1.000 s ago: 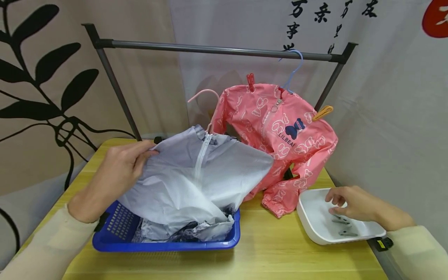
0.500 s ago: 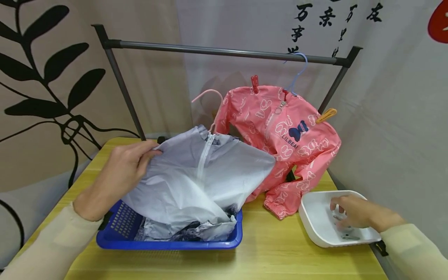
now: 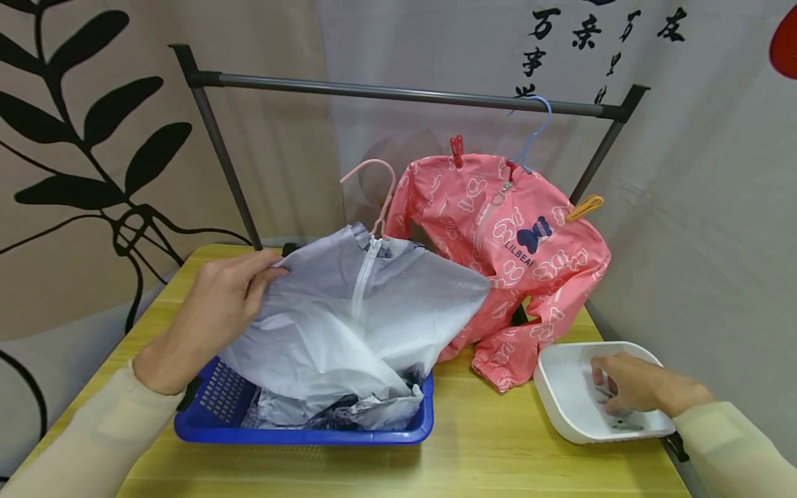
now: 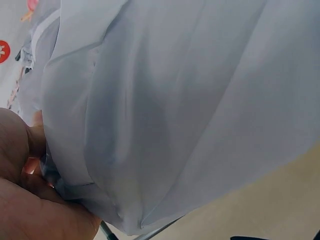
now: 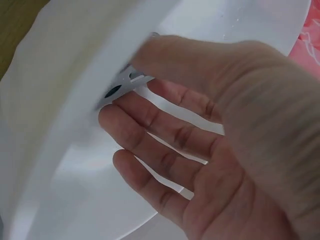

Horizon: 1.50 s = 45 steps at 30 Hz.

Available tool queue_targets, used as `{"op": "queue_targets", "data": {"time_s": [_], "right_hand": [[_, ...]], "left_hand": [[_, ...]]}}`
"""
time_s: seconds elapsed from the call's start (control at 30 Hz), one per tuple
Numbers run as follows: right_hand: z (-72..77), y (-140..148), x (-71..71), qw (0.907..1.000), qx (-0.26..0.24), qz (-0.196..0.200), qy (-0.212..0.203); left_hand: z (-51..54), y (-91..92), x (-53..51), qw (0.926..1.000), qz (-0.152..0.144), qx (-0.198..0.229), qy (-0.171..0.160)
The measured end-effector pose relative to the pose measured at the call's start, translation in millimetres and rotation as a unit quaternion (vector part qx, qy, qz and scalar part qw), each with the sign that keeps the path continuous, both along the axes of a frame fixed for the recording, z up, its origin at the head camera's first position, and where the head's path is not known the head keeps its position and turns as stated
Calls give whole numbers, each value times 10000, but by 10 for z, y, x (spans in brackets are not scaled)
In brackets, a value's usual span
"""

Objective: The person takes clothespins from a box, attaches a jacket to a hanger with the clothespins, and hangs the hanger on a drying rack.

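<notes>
My left hand (image 3: 227, 290) pinches the shoulder edge of a light grey zip jacket (image 3: 317, 311), whose lower part sits in a blue basket (image 3: 299, 437). A pink hanger (image 3: 391, 190) pokes out of the jacket's collar. In the left wrist view, the grey cloth (image 4: 165, 110) fills most of the picture beside the thumb. My right hand (image 3: 641, 382) reaches into a white tray (image 3: 560, 408). There, in the right wrist view, thumb and fingertips pinch a grey clothespin (image 5: 122, 85), partly hidden by the thumb. Another grey clothespin (image 3: 625, 425) lies in the tray.
A pink patterned jacket (image 3: 498, 242) hangs by a blue hanger (image 3: 539, 131) from a dark rack bar (image 3: 373, 90). It bears a red clothespin (image 3: 457, 151) and a yellow clothespin (image 3: 585, 207). Everything stands on a wooden table (image 3: 479, 449).
My right hand has lowered into the tray and its fingers have closed in on a clothespin. My left hand keeps its hold on the grey jacket. The head view has shifted slightly.
</notes>
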State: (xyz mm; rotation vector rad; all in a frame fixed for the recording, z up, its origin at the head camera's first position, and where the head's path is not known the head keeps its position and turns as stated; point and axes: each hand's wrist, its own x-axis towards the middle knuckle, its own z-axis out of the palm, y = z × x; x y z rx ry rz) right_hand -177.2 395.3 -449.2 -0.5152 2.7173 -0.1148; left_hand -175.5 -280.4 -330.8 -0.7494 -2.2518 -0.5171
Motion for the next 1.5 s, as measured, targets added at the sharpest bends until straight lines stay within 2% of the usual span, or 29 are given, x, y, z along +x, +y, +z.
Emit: {"op": "queue_targets", "data": {"time_s": [0.2,0.47,1.03,1.27,1.5], "right_hand": [[-18,22,7,9999,-34,114,84],[-43,9,-17,9996,36,-143,-240],[-35,-16,-22,9989,-202,-316,-276],[-28,-7,-3,9992,-282,-272,-103],[-28,18,11,9982,-513,97,296]], "left_hand": [[-10,8,3,10000,62,54,-12],[-28,4,8,9998,177,93,-4],[-67,18,-3,9997,206,140,-10],[-85,15,-10,9996,211,177,-47],[-103,30,-17,9996,228,168,-57]]}}
